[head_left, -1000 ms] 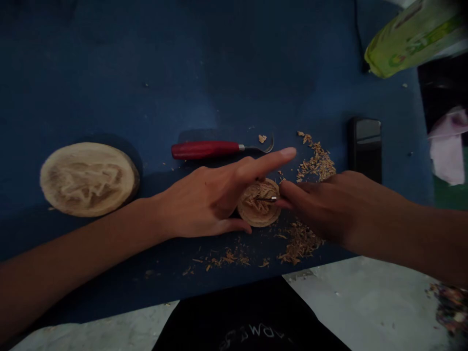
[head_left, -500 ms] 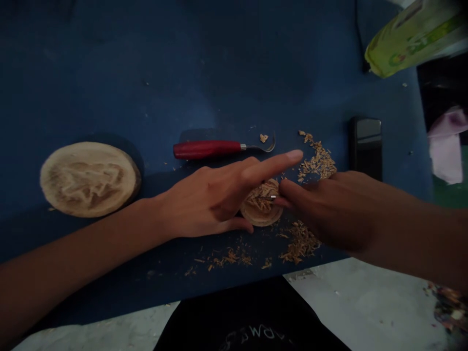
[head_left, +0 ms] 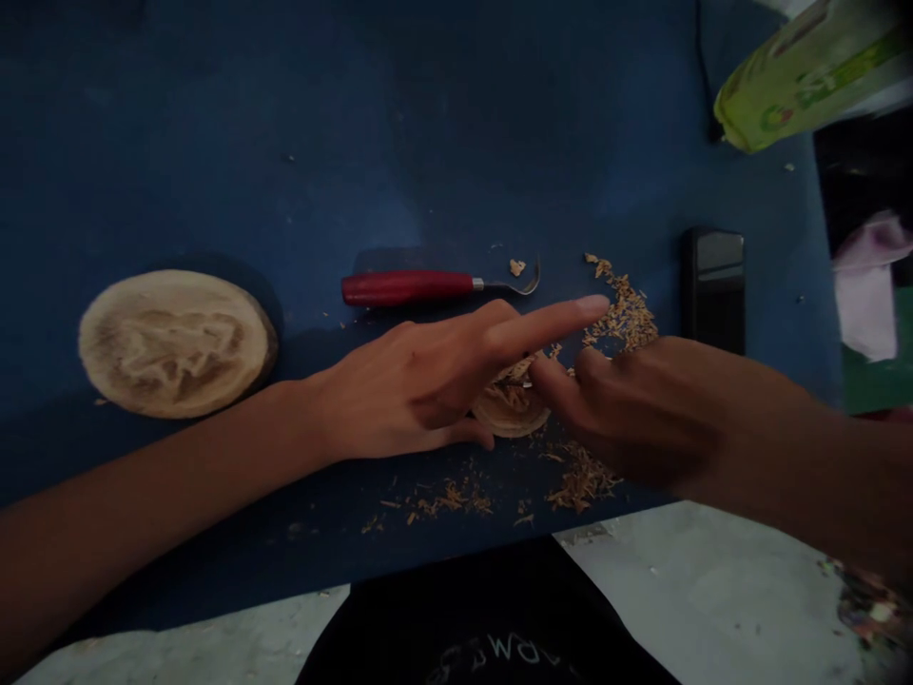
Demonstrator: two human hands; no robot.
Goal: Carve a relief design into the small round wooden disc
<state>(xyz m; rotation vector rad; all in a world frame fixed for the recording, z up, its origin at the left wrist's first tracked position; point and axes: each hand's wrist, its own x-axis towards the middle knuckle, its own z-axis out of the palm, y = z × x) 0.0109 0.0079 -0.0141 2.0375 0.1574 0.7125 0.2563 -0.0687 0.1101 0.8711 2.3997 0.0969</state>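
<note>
Left hand (head_left: 414, 390) clasped small wooden disc (head_left: 510, 417) close to tabletop's (head_left: 214, 143) near edge: thumb and curled fingers around it, index finger stretched straight over top. Right hand (head_left: 642, 409) fingers pinched tight on thin metal tool (head_left: 526, 384), tip on disc face, rest hidden. Wood shavings (head_left: 620, 309) scattered about. Red-handled hook knife (head_left: 406, 286) lay just beyond. Green packet (head_left: 806, 76) at far right corner; lettering blurred, unreadable.
</note>
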